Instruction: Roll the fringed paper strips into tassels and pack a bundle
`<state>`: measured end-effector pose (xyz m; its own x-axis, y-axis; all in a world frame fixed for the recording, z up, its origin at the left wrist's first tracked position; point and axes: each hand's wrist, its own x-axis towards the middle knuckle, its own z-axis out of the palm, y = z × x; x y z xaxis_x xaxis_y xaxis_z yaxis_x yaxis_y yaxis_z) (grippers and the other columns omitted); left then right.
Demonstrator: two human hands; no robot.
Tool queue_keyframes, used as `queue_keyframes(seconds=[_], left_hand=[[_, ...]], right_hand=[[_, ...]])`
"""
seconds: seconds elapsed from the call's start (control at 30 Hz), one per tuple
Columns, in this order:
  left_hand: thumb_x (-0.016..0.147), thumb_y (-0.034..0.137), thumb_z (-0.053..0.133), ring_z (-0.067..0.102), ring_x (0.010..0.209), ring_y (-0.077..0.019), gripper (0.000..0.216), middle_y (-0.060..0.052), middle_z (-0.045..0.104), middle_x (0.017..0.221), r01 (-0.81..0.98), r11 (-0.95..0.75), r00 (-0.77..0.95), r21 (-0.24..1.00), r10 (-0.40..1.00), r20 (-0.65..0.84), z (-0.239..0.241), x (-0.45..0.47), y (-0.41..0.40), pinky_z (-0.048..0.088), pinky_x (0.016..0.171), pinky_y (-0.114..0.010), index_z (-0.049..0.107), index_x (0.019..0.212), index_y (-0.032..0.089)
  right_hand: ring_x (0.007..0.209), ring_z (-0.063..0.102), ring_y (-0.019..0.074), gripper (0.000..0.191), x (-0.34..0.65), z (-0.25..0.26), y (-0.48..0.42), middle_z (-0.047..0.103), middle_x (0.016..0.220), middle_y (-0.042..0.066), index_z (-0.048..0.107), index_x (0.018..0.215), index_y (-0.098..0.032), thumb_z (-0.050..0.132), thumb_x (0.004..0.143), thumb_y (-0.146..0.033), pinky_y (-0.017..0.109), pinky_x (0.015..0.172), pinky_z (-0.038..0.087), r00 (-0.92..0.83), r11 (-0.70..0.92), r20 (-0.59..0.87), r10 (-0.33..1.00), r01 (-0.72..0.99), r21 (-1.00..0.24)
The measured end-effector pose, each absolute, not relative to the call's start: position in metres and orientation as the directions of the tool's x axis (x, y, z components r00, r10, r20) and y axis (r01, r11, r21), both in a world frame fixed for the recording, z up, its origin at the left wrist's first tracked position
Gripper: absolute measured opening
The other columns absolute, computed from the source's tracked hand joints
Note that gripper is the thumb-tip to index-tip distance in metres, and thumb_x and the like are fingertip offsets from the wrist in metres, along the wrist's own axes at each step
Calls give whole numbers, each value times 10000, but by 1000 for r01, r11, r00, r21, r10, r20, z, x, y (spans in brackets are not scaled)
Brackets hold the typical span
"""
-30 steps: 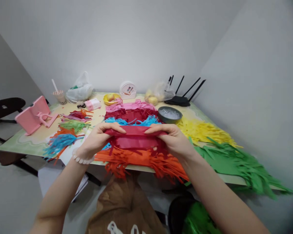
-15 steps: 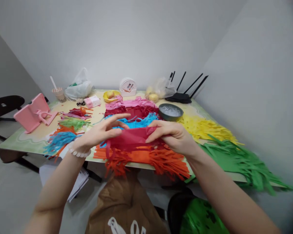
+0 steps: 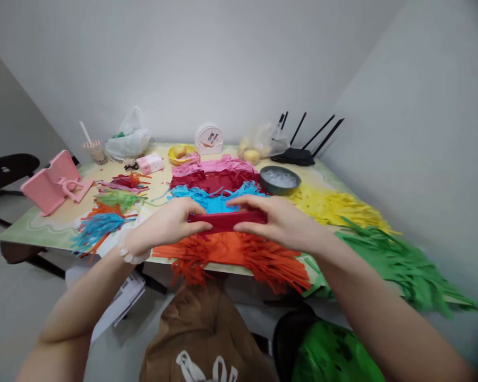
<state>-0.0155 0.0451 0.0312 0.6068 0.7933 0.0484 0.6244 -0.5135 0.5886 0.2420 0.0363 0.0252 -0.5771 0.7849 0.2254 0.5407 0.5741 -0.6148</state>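
A folded strip of dark red tissue paper (image 3: 223, 220) stretches level between my hands, above the table. My left hand (image 3: 177, 220) pinches its left end, thumb in front and fingers behind. At the other end my right hand (image 3: 276, 220) grips it in the same way. Right below lies orange fringed tissue paper (image 3: 227, 248), its cut ends spreading to both sides. Behind the strip are blue fringed paper (image 3: 217, 204), dark red fringed paper (image 3: 219, 183) and pink fringed paper (image 3: 219, 165), laid in rows.
Yellow fringed paper (image 3: 334, 209) and green fringed paper (image 3: 398, 265) lie at right. A dark bowl (image 3: 280, 180) stands near a black router (image 3: 295, 156). At left are small multicoloured tassels (image 3: 103, 225), a pink stand (image 3: 50, 188) and a drink cup (image 3: 97, 153).
My left hand has closed on the red paper's left end. The paper, wider and loosely hanging before, is now a narrow folded strip. My right hand has shifted its grip.
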Motion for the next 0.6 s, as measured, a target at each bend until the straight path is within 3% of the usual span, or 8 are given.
queue_keyframes(seconds=[0.07,0.13,0.23,0.4,0.5,0.6], left_hand=[[871,382,608,530,569,-117,275,14,633,627,626,-469,587,623,809,20,31,-15,44,358,533,-217,694,750,150],[869,389,619,537,552,-114,291,21,607,599,597,-433,553,675,832,45,30,-16,41,366,516,-209,649,708,149],[861,369,643,586,558,-117,254,17,611,633,464,-379,487,800,864,127,26,-17,36,424,529,-206,619,741,148],[897,277,604,625,516,-121,215,11,649,632,70,-206,449,976,880,153,10,-18,30,510,540,-221,664,1063,154],[881,240,628,633,520,-113,154,-5,662,632,-121,-139,462,983,869,179,1,-20,30,518,552,-215,707,975,147],[871,231,646,627,527,-106,120,-12,661,624,-197,-116,455,974,869,195,-2,-20,30,511,557,-210,721,848,141]], right_hand=[[671,628,171,168,233,21,35,712,756,31,711,868,-174,626,886,-318,257,612,441,-531,557,245,811,573,-601],[615,592,155,213,228,18,33,668,663,13,663,731,-172,623,883,-317,249,572,410,-489,541,284,825,538,-646],[577,604,141,184,228,13,27,656,639,-2,650,759,-173,617,883,-305,243,559,433,-408,472,307,860,403,-784],[568,648,130,129,228,2,18,675,629,-22,705,958,-193,605,882,-224,243,603,498,-291,407,352,889,154,-900],[586,666,136,124,227,-6,17,684,624,-12,723,910,-202,604,877,-197,244,597,522,-271,406,388,881,10,-914],[592,666,134,118,227,-10,19,688,630,-4,718,805,-199,615,849,-158,242,594,531,-273,428,425,863,-52,-902]])
